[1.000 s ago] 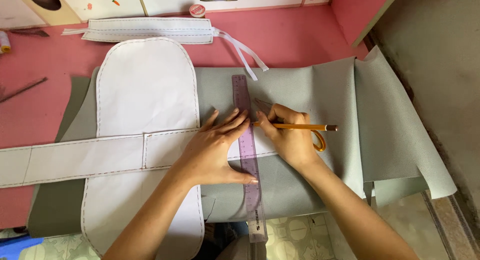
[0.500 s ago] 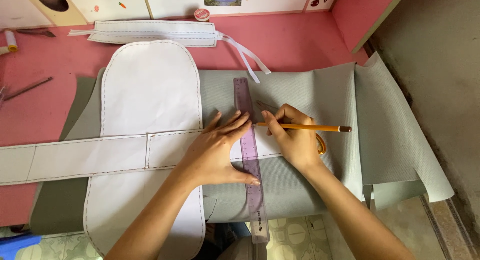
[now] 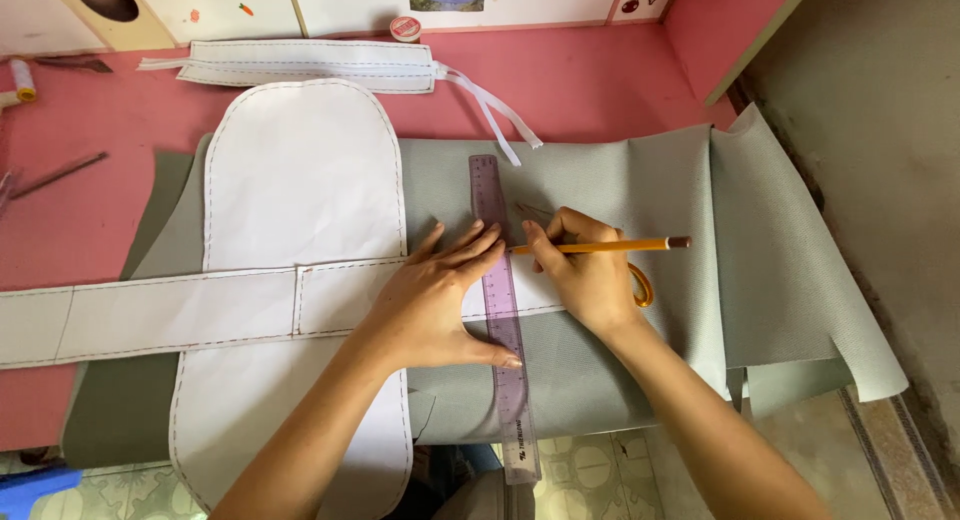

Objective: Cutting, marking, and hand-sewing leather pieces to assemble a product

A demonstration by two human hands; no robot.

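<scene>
My left hand [image 3: 435, 300] lies flat with fingers spread, pressing a clear purple ruler [image 3: 503, 380] down on grey fabric [image 3: 640, 180]. The ruler runs from far to near and sticks out past the table's near edge. My right hand [image 3: 585, 275] grips a yellow pencil [image 3: 610, 246], its tip touching the ruler's right edge. A white paper pattern [image 3: 300, 180] with dashed outlines lies on the fabric to the left, with a long white strip [image 3: 150, 315] crossing it. Part of an orange loop [image 3: 640, 285] shows under my right hand.
The pink table [image 3: 80, 220] holds a folded white piece with tapes [image 3: 310, 62] at the back, a small round tape roll [image 3: 405, 27], a thread spool [image 3: 22, 78] and a thin dark tool [image 3: 60, 173] at left. Fabric hangs off the right edge [image 3: 860, 360]. Tiled floor [image 3: 590, 470] below.
The view has shifted slightly. My right hand with the pencil has stayed at the ruler's edge, with only a small move. My left hand keeps pressing the ruler.
</scene>
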